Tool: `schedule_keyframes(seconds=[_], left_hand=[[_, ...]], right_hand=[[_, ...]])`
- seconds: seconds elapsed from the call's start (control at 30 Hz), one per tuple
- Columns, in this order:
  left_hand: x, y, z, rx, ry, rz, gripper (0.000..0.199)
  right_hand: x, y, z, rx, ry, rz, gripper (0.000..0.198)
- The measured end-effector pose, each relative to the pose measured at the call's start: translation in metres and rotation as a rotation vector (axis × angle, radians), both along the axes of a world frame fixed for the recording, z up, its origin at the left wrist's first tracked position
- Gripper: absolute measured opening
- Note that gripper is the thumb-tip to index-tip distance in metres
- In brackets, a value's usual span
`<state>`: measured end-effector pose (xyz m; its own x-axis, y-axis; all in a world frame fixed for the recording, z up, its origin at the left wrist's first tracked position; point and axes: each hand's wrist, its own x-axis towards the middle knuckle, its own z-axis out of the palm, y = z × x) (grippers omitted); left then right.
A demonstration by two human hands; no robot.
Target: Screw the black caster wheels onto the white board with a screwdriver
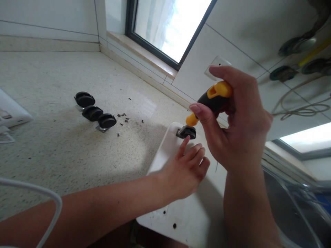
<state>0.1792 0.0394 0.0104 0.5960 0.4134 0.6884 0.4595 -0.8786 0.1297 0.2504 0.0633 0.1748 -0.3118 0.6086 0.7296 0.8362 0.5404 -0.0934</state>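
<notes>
My right hand (238, 120) is closed around the yellow and black handle of a screwdriver (214, 96), with the index finger lifted off. The screwdriver's shaft slants down to the metal plate of a black caster wheel (190, 132), which sits at the far corner of a white board (165, 151). Whether the tip sits in a screw is too small to tell. Against that caster rests the index fingertip of my left hand (190, 165). Its other fingers are apart and slightly bent over the board; the thumb is hidden.
Three more black casters (92, 113) stand on the speckled countertop (64, 155). Small dark screws (126, 120) lie scattered beside them. A white device (12, 110) and a white cable (55, 199) are at left. A sink (287, 206) lies at right, below wall pipes (284, 73).
</notes>
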Motion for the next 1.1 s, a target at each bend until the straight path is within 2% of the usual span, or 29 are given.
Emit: schedule_keyframes(seconds=[0.2, 0.4, 0.53, 0.57, 0.7, 0.73, 0.83, 0.87, 0.97, 1.0, 1.1], left_hand=[[-0.001, 0.001, 0.001, 0.013, 0.018, 0.000, 0.041], [-0.002, 0.001, 0.003, 0.000, 0.053, 0.013, 0.040], [-0.002, 0.001, 0.003, -0.001, 0.047, 0.003, 0.033], [-0.002, 0.001, 0.003, -0.006, 0.049, -0.002, 0.033], [-0.002, 0.001, 0.004, -0.024, 0.059, -0.004, 0.039], [-0.002, 0.001, 0.005, -0.026, 0.061, -0.003, 0.039], [-0.002, 0.000, 0.005, -0.027, 0.057, -0.006, 0.034], [-0.002, 0.000, 0.005, -0.025, 0.053, -0.009, 0.032], [-0.002, 0.001, 0.006, -0.021, 0.040, -0.011, 0.028], [-0.002, 0.001, 0.006, -0.022, 0.038, -0.009, 0.029], [-0.002, 0.001, 0.005, -0.027, 0.044, -0.010, 0.031]], right_hand=[[0.001, 0.005, -0.003, 0.022, -0.020, 0.100, 0.038], [0.004, 0.003, 0.001, 0.115, -0.092, 0.012, 0.026], [0.006, -0.005, 0.010, -0.104, -0.058, 0.107, 0.033], [0.007, -0.006, 0.011, -0.114, -0.077, 0.114, 0.034], [0.009, -0.008, 0.014, 0.106, -0.177, -0.018, 0.018], [0.010, -0.008, 0.015, 0.103, -0.174, -0.021, 0.019], [0.013, -0.007, 0.017, -0.024, -0.161, 0.039, 0.032], [0.014, -0.007, 0.017, -0.009, -0.174, 0.026, 0.033], [0.015, -0.007, 0.019, 0.162, -0.231, -0.094, 0.023], [0.015, -0.007, 0.020, 0.170, -0.240, -0.102, 0.026], [0.016, -0.009, 0.022, -0.089, -0.181, 0.012, 0.041]])
